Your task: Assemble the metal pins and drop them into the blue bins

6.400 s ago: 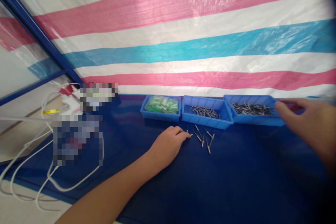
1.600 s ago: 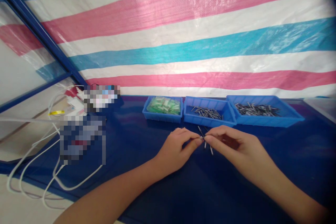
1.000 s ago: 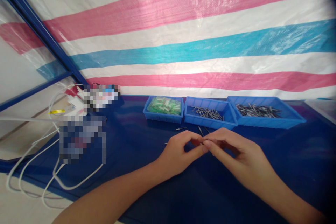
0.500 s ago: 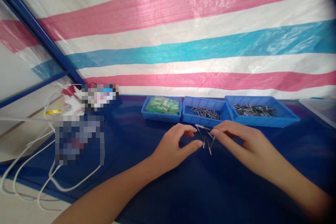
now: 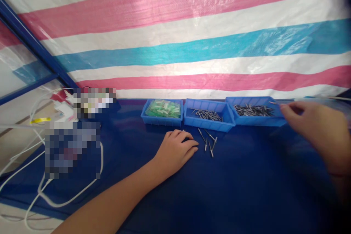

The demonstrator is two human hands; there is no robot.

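Observation:
My right hand, blurred by motion, is raised at the right bin's near right corner. Its thumb and forefinger pinch a thin pop rivet whose light end points left over the bin. On the table lies my left hand, palm down and fingers loosely bent, a gap showing between forefinger and thumb. A small silvery tip peeks out behind its knuckles; what it belongs to is hidden. Just right of those fingertips, several loose pop rivets lie scattered on the dark blue table.
Three blue bins stand along the back: the left bin holds a bag of green-and-white pieces, while the middle bin and right bin contain metal rivets. White cables and pixelated items are at left. A striped sheet hangs behind.
My right hand has moved right and up from the loose rivets to the right bin, carrying a rivet. My left hand has lowered onto the table, slightly away from the rivets. The view has shifted slightly.

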